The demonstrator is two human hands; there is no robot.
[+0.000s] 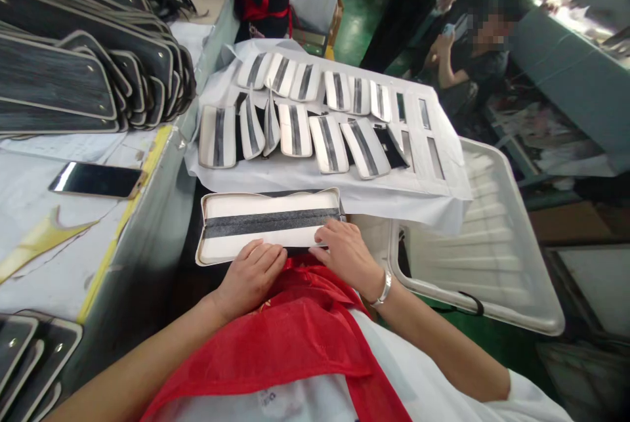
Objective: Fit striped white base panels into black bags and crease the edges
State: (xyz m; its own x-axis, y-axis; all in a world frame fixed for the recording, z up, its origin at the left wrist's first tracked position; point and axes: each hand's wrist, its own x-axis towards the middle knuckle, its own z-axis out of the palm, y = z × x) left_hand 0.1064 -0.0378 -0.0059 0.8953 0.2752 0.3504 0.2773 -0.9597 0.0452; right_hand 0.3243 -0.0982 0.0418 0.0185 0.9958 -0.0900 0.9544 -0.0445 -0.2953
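As left hand [252,275] and right hand [350,253] curl half-closed, both hold one striped panel [266,220].

Two bare forearms reach forward from the person's body. The left forearm [147,351] slants in from the lower left corner, and the left hand [253,274] is palm down, its fingers [273,256] close together and gently bent. The right forearm [438,337] comes from the lower right; the right hand [350,256] angles inward, fingers curled, thumb [321,255] just below them.
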